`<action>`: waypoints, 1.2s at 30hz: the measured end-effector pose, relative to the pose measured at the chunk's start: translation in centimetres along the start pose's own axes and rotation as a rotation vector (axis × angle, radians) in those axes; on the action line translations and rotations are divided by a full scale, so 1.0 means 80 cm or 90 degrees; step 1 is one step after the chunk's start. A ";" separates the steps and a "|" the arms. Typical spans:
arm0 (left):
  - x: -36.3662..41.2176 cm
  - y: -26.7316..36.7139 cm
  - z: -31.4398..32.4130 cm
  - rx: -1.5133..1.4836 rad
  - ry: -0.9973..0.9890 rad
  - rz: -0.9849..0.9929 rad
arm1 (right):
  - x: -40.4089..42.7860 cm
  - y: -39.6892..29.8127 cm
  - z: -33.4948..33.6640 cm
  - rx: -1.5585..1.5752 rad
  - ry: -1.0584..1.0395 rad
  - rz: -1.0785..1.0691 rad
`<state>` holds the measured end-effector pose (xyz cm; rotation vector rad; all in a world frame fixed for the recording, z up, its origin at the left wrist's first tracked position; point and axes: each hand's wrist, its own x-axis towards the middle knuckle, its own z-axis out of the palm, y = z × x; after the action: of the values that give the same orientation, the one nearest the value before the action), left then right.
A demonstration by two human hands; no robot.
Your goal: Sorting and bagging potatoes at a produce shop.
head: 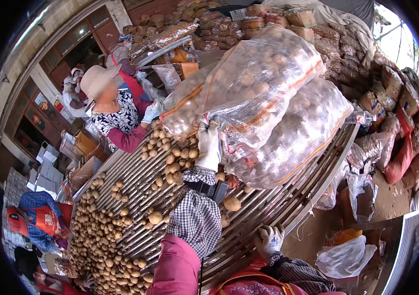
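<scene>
My left hand (208,143), in a white work glove, grips the gathered, red-tied neck of a filled clear plastic mesh sack (261,77). That sack lies on top of another full sack (305,129), with a third (185,103) at its left. All rest on a slatted metal sorting table (239,236). Loose potatoes (99,217) cover the table's left part, and a few lie by my left forearm. Low in the view, my right hand (269,239), in a white glove with dark fingertips, rests on the table's near edge rail; its fingers are partly hidden.
Across the table a person in a straw hat (115,121) has gloved hands at the third sack. Another person in a red cap (40,221) bends at the left edge. Cartons and filled sacks (371,143) are stacked behind and to the right. A plastic bottle (360,117) lies beside the sacks.
</scene>
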<state>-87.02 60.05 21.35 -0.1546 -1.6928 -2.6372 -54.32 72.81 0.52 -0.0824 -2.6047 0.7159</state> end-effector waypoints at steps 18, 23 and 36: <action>-0.197 -0.038 0.103 0.106 -0.150 0.096 | -0.007 0.010 0.000 -0.115 0.005 -0.023; -0.177 -0.079 0.034 0.399 -0.161 0.184 | 0.006 0.003 0.005 -0.051 -0.014 -0.060; -0.174 -0.176 -0.005 0.620 -0.055 0.350 | 0.532 0.379 -0.246 0.362 0.185 0.140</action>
<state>-73.99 64.89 7.23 -0.5964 -2.2998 -1.2712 -86.07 115.50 17.37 -0.2782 -2.0534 1.3823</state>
